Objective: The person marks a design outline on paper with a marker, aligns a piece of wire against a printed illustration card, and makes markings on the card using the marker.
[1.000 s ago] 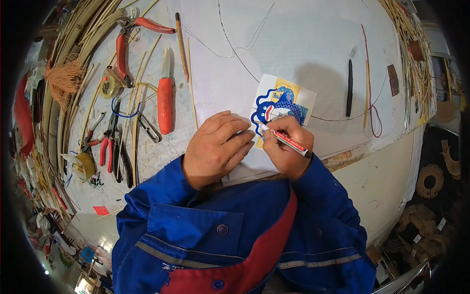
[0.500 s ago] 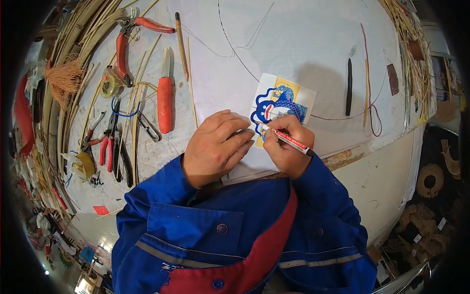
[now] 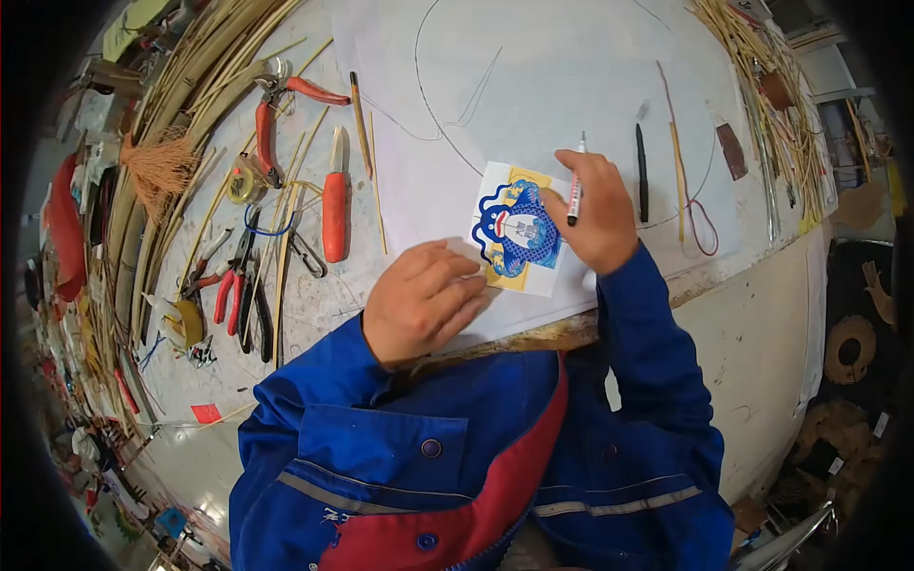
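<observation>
A white card (image 3: 543, 280) with a printed blue fish-like figure (image 3: 522, 226) on a yellow ground lies on the white-covered table. My left hand (image 3: 426, 303) rests flat at the card's lower left edge, its fingers loosely together with nothing in them. Just past the card's right side is my right hand (image 3: 606, 211), with a white marker (image 3: 576, 186) between thumb and fingers. The marker's pale tip points away from me, its black end toward me. My right fingers partly hide its grip.
On the left lie a red-handled knife (image 3: 334, 209), pruning shears (image 3: 267, 124), pliers (image 3: 228, 292), a tape measure (image 3: 245, 181) and bamboo strips (image 3: 200, 71). To the right are a black pen (image 3: 641, 171) and a thin stick with red cord (image 3: 680, 162).
My right hand has lifted off the card and moved right and away from me, turning the marker upward. The printed figure is now uncovered. My left hand stays by the card.
</observation>
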Demonstrator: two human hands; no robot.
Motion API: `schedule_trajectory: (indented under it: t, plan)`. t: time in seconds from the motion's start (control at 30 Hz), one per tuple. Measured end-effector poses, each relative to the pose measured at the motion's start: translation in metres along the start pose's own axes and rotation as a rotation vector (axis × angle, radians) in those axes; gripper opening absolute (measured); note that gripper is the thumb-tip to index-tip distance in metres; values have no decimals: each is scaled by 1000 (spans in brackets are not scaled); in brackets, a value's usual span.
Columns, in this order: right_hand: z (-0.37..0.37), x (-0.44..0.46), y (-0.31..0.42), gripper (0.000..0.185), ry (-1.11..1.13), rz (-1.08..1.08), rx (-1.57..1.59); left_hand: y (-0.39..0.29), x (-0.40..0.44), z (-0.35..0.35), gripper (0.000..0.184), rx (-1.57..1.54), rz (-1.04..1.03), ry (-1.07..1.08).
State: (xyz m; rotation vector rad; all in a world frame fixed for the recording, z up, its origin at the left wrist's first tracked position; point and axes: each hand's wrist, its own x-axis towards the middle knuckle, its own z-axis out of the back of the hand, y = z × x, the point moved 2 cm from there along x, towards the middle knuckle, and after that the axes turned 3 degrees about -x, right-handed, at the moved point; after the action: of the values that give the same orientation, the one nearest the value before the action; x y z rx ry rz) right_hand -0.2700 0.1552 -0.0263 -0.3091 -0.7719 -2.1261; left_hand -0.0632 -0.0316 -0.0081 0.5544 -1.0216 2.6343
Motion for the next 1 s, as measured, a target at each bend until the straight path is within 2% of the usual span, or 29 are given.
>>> schedule_trajectory:
  t: [0.1, 0.23, 0.37, 0.43, 0.57, 0.73, 0.83, 1.0]
  plan:
    - [-4, -2, -5, 34, 87, 39, -64, -18, -7, 0, 24, 3, -21, 17]
    - [-7, -27, 4, 34, 161, -67, 70, -32, -25, -6, 24, 1, -9, 12]
    - [7, -61, 37, 30, 38, -138, 140, -38, -28, -7, 24, 6, 9, -11]
    - [18, -82, 54, 31, 10, -321, 210, -42, -28, -8, 25, -8, 16, -3]
    - [29, -112, 62, 34, -93, -318, 186, -45, -17, -17, 28, -91, -78, 6]
    - [36, -145, 33, 38, -196, -326, 172, -31, -5, -38, 30, -160, -169, 56]
    - [33, -157, 29, 37, -219, -256, 118, -19, -5, -49, 30, -210, -243, 33]
    - [33, -150, 31, 36, -189, -227, 23, -11, -5, -49, 30, -247, -199, 17]
